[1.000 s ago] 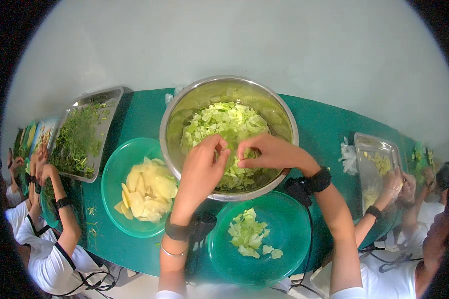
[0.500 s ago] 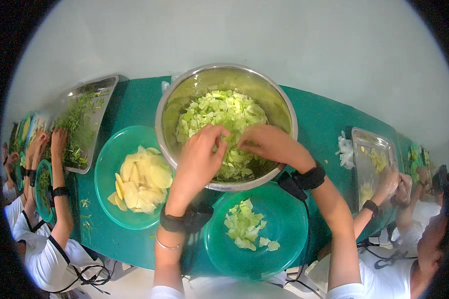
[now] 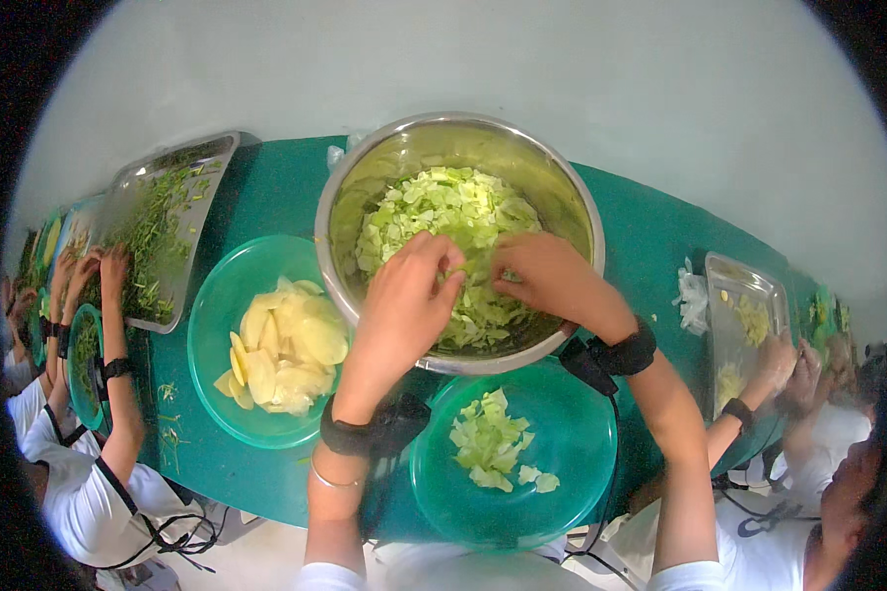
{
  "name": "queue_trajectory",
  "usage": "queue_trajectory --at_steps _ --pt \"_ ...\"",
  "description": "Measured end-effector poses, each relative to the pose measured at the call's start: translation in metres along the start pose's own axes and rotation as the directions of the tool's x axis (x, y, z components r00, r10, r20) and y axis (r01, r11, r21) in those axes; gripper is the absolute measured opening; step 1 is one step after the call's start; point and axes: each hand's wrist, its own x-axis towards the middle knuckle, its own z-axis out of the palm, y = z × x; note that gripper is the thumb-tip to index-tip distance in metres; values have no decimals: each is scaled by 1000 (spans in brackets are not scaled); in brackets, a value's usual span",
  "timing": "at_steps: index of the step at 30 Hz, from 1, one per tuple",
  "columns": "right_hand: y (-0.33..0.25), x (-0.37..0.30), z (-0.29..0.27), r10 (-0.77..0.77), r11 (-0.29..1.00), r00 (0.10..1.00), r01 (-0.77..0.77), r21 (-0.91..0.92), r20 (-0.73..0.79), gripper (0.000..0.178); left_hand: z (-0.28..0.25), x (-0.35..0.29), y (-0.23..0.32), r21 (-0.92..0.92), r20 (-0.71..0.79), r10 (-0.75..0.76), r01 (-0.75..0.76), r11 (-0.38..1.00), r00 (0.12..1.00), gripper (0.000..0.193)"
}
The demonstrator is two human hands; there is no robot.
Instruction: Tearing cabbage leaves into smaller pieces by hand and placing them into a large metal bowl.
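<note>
A large steel bowl (image 3: 562, 192) holds a heap of torn, pale green cabbage leaves (image 3: 443, 207). Above its near half, my left hand (image 3: 411, 293) and my right hand (image 3: 559, 281) face each other, fingertips a short way apart. Both are closed in a pinch on a thin piece of cabbage leaf (image 3: 477, 264), which blends into the heap behind it. Below my wrists stands a green translucent bowl (image 3: 574, 448) with a small pile of larger leaf pieces (image 3: 490, 440) in it. Dark bands circle both wrists.
To the left, another green bowl (image 3: 207, 340) contains pale yellow slices (image 3: 291, 345). A metal tray (image 3: 202, 212) of cut greens lies beyond it, with co-workers' hands beside it. At right are a crumpled plastic bag (image 3: 693, 298) and a second tray (image 3: 729, 345), where another person works.
The whole view has shifted slightly, so the steel bowl sits a little higher and further right. My hands stay over it, fingers still pinched, with only small movements.
</note>
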Motion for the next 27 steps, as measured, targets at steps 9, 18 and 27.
queue_trajectory --at_steps 9,18,27 --pt "-13 5 -17 -145 911 966 214 352 -212 34 0 1 3 -81 49 -54 58 995 997 12" --pt "-17 4 -34 -73 854 996 33 518 57 26 -1 2 6 5 125 -110 111 994 986 10" --pt "-13 1 -29 20 769 1000 -21 638 9 28 -3 5 0 -196 185 -61 97 976 981 15"
